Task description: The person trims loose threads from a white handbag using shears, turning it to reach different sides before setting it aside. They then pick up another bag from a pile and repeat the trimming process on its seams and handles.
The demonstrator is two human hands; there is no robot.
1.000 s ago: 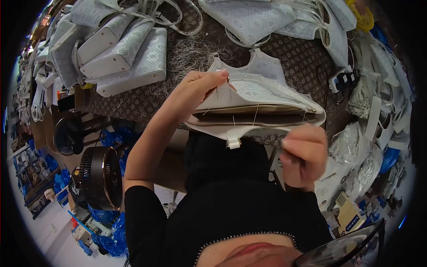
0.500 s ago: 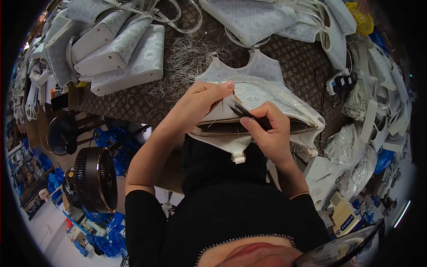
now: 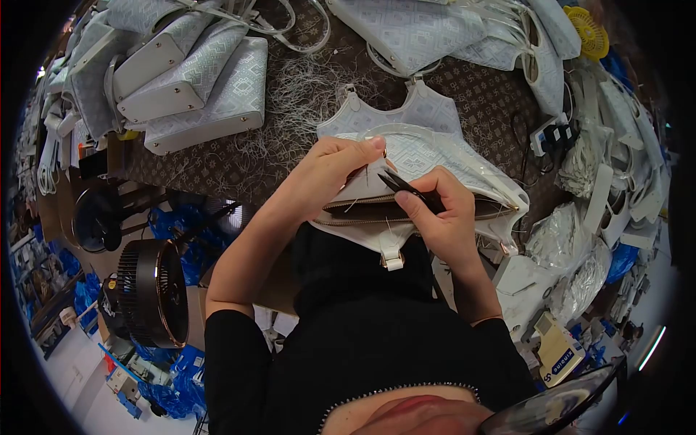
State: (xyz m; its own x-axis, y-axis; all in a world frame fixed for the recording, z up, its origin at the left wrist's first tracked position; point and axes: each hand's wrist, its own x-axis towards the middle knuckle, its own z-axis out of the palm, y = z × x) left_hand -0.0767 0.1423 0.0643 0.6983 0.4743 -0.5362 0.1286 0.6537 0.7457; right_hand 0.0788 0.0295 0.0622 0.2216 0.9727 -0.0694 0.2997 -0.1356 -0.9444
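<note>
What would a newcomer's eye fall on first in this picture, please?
Probably the open white bag in the middle, with dark snips in the right hand and the left hand holding it. Next, the patterned bags at upper left and the loose threads scattered beside them.

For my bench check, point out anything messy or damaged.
Loose threads lie tangled across the brown patterned cloth, and thread ends stick out around the opening of the unzipped white bag; both look untidy. No clear damage shows.
</note>
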